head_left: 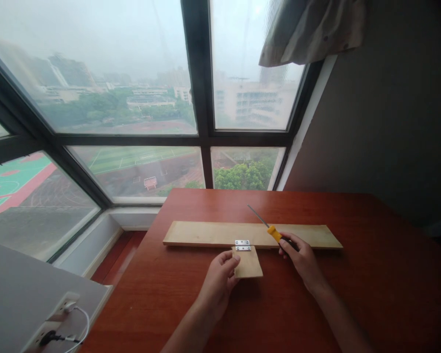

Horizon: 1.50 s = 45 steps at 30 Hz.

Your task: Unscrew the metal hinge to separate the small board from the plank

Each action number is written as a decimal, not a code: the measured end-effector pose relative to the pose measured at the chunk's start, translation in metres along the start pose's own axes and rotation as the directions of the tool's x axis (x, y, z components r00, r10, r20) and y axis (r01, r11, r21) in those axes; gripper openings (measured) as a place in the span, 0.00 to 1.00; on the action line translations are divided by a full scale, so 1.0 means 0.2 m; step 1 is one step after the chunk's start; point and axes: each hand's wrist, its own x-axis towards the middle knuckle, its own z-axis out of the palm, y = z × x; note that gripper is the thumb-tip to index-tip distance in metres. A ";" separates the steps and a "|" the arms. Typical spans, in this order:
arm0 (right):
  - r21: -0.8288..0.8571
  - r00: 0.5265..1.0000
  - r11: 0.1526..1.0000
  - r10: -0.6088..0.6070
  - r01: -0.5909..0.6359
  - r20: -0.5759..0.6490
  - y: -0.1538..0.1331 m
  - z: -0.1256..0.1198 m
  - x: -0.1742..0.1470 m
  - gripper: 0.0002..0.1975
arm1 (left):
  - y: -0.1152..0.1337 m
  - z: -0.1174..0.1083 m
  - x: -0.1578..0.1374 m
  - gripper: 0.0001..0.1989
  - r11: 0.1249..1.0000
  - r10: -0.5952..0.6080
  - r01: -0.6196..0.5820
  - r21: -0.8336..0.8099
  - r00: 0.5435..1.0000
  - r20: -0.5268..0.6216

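The left grip [219, 277] pinches the small panel [250, 265], apparently steadying it beside the hinge [242, 245]; the right grip [300, 254] encloses the screwdriver [274, 233], pointing it away.

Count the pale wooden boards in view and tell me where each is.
2: the long board lies across the table; the small board is held in the left hand, at the long one's near edge.

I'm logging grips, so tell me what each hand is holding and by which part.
The left hand holds the small wooden piece by its left edge; the right hand holds the screwdriver by the dark part of its handle.
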 end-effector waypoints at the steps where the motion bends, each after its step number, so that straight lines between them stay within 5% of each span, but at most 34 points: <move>1: 0.000 1.000 1.000 0.000 0.000 -0.005 0.02 0.00 0.00 0.24 | -0.01 0.00 0.00 0.17 1.000 0.004 -0.004 -0.002 1.000 -0.002; 14: -0.083 0.997 0.995 -0.053 0.049 -0.049 0.00 -0.03 0.11 0.25 | -0.08 0.14 0.13 0.16 0.999 0.047 -0.048 -0.002 0.992 -0.118; 22: -0.173 0.993 0.978 -0.115 0.118 0.023 -0.21 -0.14 0.10 0.21 | -0.10 0.11 0.16 0.19 0.998 0.065 -0.067 -0.020 0.994 -0.087; 29: -0.527 0.915 0.749 -0.352 0.400 0.195 -0.56 -0.21 0.09 0.14 | -0.13 0.09 0.15 0.18 0.995 0.067 -0.070 -0.069 0.997 -0.038; 33: -0.584 0.871 0.647 -0.346 0.490 0.348 -0.70 -0.18 0.07 0.13 | -0.12 0.08 0.15 0.16 0.994 0.046 -0.049 -0.099 0.998 -0.031; 38: -0.608 0.826 0.563 -0.324 0.560 0.461 -0.74 -0.13 0.05 0.10 | -0.11 0.09 0.14 0.16 0.994 0.029 -0.028 -0.105 0.999 0.012; 45: -0.625 0.823 0.539 -0.312 0.565 0.474 -0.74 -0.14 0.06 0.10 | -0.13 0.09 0.15 0.15 0.993 0.033 -0.031 -0.112 0.999 0.022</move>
